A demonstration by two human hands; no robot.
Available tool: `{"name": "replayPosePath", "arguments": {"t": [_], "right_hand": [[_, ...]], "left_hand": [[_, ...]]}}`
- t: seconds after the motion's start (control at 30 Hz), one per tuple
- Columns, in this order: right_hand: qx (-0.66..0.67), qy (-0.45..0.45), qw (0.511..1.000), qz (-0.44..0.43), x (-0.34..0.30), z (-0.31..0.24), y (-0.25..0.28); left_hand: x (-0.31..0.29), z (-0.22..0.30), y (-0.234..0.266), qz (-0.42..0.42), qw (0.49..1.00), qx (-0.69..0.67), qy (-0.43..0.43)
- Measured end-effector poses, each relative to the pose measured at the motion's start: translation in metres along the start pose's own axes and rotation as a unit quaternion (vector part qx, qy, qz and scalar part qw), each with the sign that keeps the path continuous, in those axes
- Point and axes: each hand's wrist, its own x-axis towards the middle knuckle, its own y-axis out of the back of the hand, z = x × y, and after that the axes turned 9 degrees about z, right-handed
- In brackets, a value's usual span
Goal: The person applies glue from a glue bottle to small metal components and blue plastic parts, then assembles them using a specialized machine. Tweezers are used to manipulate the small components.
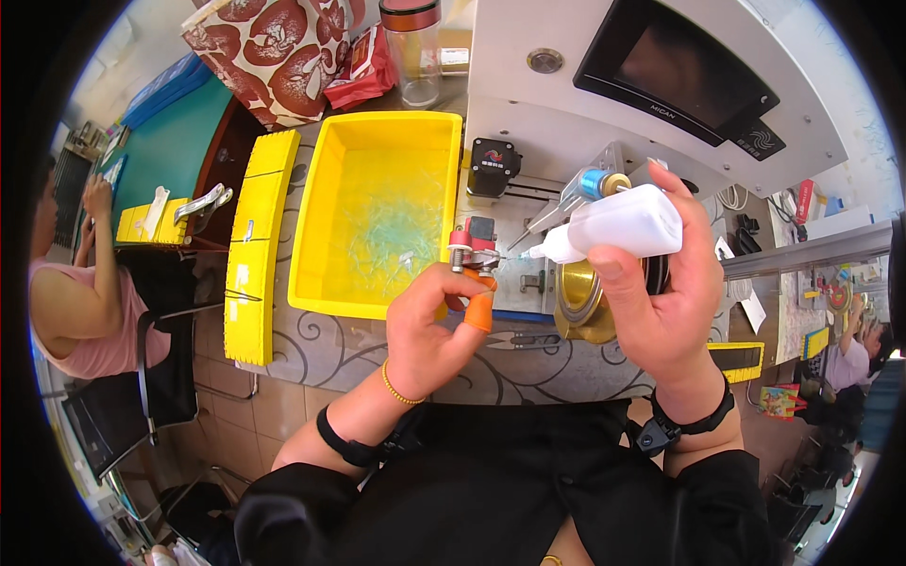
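Observation:
My right hand is closed round a white squeeze bottle, tilted so its narrow tip points left. The tip is close to a small metal fixture with a spring and red and black parts. My left hand is at that fixture, thumb and fingers pinched together. An orange finger cot covers a fingertip. What the pinch holds, if anything, is too small to make out. Left of the fixture stands a yellow tub with many thin, pale green strands in it.
A machine with a dark screen rises at the back right; its brass-coloured round part is below the bottle. Pliers lie near the table's front edge. Yellow strips lie left of the tub. A glass jar stands behind it. Another person sits at left.

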Motion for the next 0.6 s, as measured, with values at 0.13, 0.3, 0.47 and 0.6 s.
{"name": "replayPosePath", "arguments": {"t": [0.13,0.3,0.47,0.6], "right_hand": [[-0.021,0.014,1.000,-0.018,0.001,0.001,0.001],[0.035,-0.044,0.998,0.026,-0.007,0.004,0.001],[0.068,-0.083,0.994,0.027,-0.007,0.003,0.008],[0.040,-0.082,0.996,0.000,-0.004,-0.001,0.012]], "left_hand": [[-0.001,0.001,0.000,-0.002,1.000,-0.002,0.006],[-0.001,0.004,0.001,-0.014,0.999,-0.008,0.034],[-0.002,0.003,0.000,-0.017,0.999,-0.012,0.037],[-0.002,0.005,-0.001,-0.011,0.999,-0.004,0.043]]}}
